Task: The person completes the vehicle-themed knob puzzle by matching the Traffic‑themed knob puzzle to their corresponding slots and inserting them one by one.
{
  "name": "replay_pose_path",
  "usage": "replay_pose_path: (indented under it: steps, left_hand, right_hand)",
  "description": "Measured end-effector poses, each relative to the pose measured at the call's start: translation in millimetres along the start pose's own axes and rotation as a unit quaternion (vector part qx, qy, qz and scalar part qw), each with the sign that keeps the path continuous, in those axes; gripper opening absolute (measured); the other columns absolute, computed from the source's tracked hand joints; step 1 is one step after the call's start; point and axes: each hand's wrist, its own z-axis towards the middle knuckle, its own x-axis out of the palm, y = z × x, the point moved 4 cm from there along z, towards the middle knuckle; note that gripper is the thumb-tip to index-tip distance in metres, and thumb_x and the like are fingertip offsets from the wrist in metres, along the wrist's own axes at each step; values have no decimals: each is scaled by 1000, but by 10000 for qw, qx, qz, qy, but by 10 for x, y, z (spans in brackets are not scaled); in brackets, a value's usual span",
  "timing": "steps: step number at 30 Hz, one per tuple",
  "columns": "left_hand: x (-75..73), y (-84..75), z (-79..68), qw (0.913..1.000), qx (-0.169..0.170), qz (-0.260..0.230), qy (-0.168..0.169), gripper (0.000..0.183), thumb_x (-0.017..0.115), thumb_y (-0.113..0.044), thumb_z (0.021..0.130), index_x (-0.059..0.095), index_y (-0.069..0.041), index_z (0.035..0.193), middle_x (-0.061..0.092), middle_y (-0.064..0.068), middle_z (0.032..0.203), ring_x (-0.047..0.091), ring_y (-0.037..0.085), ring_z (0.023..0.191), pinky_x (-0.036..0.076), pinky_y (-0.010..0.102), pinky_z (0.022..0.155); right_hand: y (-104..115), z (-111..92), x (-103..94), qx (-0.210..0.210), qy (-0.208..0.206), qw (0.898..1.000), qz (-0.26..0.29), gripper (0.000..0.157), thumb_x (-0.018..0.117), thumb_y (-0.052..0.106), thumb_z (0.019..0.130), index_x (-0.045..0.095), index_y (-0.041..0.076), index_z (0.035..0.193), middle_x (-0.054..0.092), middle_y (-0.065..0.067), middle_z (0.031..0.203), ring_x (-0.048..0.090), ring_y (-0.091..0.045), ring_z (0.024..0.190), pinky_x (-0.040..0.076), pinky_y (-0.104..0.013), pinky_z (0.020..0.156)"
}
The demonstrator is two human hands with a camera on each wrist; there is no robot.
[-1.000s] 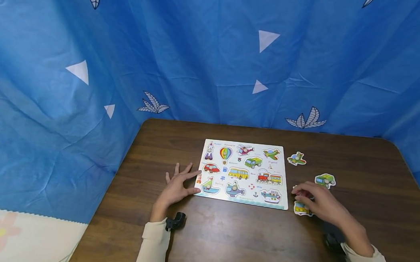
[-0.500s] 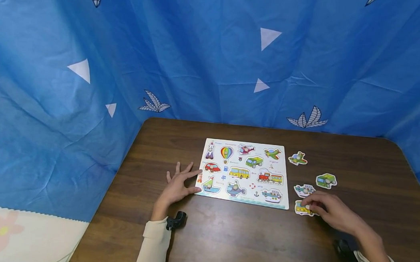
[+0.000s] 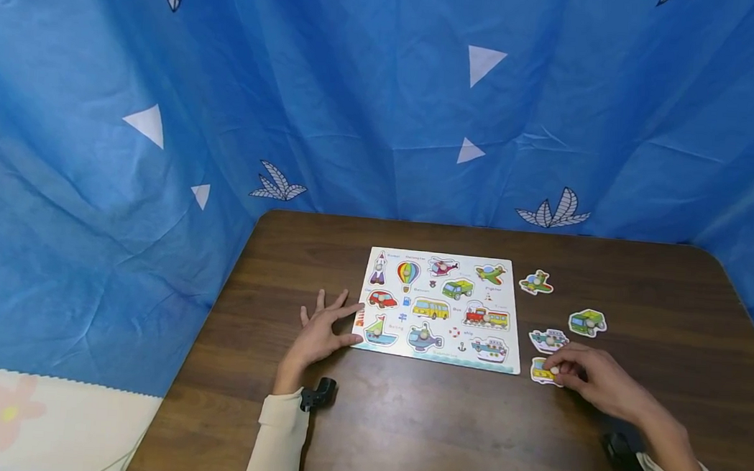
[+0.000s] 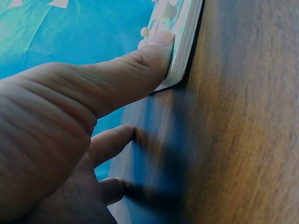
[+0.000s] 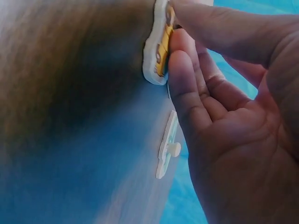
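In the head view, a white puzzle board point(image 3: 448, 348) printed with vehicles lies on the table. My left hand point(image 3: 319, 336) is spread at its left edge, with thumb and index finger touching the board's corner side. My right hand point(image 3: 601, 382) has thumb and fingertips pinching the knob of a yellow bus puzzle piece point(image 3: 540, 371), right of the board. In the right wrist view the bus piece point(image 5: 161, 51) stands at my fingertips, partly hidden by them. A ship puzzle piece point(image 3: 547, 340) lies just behind it.
A green truck piece point(image 3: 587, 322) and a plane piece point(image 3: 536, 282) lie farther back on the brown table point(image 3: 417, 425). Several knobbed pieces, such as the red car point(image 3: 382, 299), sit in the board. A blue curtain point(image 3: 359, 105) hangs behind the table.
My right hand has drawn back from over the ship piece to the bus piece's knob, uncovering the ship piece. My left hand has stayed on the board's edge.
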Motion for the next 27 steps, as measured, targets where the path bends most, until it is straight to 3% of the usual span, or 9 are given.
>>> replay_pose_path:
  steps: [4, 9, 12, 19, 27]
  left_hand:
    - [2, -4, 7, 10000, 3, 17, -2, 63, 81, -29, 84, 57, -25, 143, 26, 13, 164, -10, 47, 152, -14, 77, 107]
    - [3, 1, 9, 10000, 20, 5, 10, 63, 81, -28, 84, 57, -25, 143, 25, 13, 164, -10, 48, 152, -14, 77, 107]
    - [-6, 5, 8, 10000, 6, -2, 21, 63, 81, -28, 85, 57, -24, 143, 25, 13, 164, -11, 47, 152, -14, 77, 107]
    - [-8, 14, 0, 10000, -29, -27, 11, 64, 81, -28, 84, 57, -25, 143, 25, 12, 164, -11, 47, 152, -14, 77, 107]
    - [-1, -11, 1, 10000, 14, 40, 11, 64, 81, -30, 84, 57, -26, 143, 25, 11, 164, -10, 47, 152, -14, 77, 107]
  right_hand:
    - [-8, 10, 3, 48, -28, 10000, 3, 25, 80, -3, 78, 71, 14, 94, 60, 2, 80, 49, 2, 72, 45, -21, 61]
    - [-12, 17, 12, -11, -208, 9998, -46, 30, 79, -8, 76, 71, 16, 91, 58, 10, 80, 49, 3, 71, 44, -20, 60]
    - [-2, 30, 10, -176, -345, 9992, -41, 32, 79, -10, 74, 71, 16, 91, 58, 13, 80, 50, 4, 70, 44, -19, 59]
    - [81, 152, -17, -583, -417, 9974, -58, 32, 81, -9, 73, 71, 15, 92, 63, 5, 82, 52, 3, 71, 43, -15, 62]
    - [178, 344, -51, -314, -298, 9988, -241, 27, 78, -8, 77, 73, 14, 92, 63, 8, 85, 50, 4, 73, 45, -22, 61]
